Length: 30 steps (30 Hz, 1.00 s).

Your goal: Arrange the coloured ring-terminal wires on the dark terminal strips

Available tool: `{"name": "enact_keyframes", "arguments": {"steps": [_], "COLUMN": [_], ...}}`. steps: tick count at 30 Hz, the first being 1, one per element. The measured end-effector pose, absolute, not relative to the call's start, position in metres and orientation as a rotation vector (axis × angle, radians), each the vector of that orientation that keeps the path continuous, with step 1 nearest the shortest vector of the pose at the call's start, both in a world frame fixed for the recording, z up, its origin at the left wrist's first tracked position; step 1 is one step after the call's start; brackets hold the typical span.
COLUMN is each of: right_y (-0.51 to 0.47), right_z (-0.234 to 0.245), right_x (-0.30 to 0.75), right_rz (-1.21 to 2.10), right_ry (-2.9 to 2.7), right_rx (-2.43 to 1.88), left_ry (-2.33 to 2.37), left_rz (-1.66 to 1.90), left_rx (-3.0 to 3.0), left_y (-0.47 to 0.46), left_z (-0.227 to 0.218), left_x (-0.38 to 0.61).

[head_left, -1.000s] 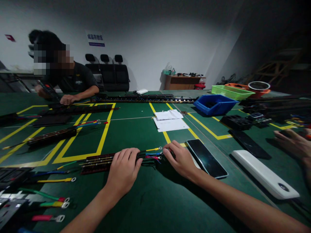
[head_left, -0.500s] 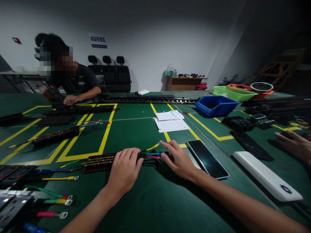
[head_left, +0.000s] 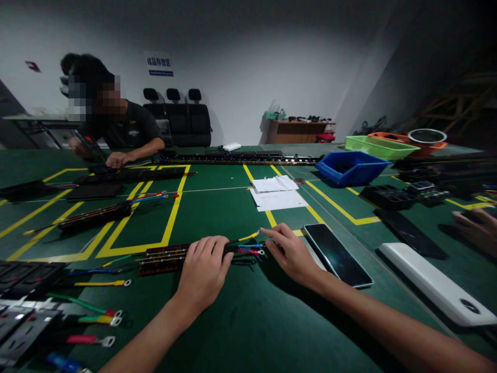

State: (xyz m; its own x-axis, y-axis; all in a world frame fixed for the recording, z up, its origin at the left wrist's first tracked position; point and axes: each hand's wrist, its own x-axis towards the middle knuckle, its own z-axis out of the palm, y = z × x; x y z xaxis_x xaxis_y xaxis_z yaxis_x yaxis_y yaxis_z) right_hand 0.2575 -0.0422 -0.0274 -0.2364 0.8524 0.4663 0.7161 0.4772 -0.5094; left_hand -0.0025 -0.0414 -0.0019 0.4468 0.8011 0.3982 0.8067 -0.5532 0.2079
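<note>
A dark strip-shaped assembly (head_left: 163, 258) lies on the green table (head_left: 240, 321) in front of me. Coloured wires with ring terminals (head_left: 250, 247) fan out of its right end. My left hand (head_left: 204, 272) presses down on the strip's right end, fingers curled over it. My right hand (head_left: 293, 254) rests beside the wire ends, its fingers curled and touching the wires. Whether the fingers pinch a wire is hidden.
A phone (head_left: 337, 254) lies right of my right hand, then a white power bank (head_left: 435, 285). Papers (head_left: 277, 192), a blue bin (head_left: 351, 167) and more strips lie farther off. Loose wires (head_left: 97, 316) sit at left. One person works at far left (head_left: 116, 129); another's hand (head_left: 476, 230) shows at right.
My view has shifted a little, so everything sits slightly further right. My right hand's fingers have moved among the wire ends. My left hand stays on the strip.
</note>
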Motion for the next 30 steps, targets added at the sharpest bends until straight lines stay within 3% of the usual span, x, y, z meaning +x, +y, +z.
{"name": "enact_keyframes", "arguments": {"steps": [30], "right_y": [-0.0416], "right_z": [-0.0253], "right_x": [0.2562], "right_rz": [0.321], "right_ry": [-2.076], "right_rx": [-1.389], "left_ry": [-1.481], "left_rz": [-0.717], "left_rx": [-2.66], "left_y": [-0.0409], "left_z": [-0.0016], "left_x": [-0.0013]}}
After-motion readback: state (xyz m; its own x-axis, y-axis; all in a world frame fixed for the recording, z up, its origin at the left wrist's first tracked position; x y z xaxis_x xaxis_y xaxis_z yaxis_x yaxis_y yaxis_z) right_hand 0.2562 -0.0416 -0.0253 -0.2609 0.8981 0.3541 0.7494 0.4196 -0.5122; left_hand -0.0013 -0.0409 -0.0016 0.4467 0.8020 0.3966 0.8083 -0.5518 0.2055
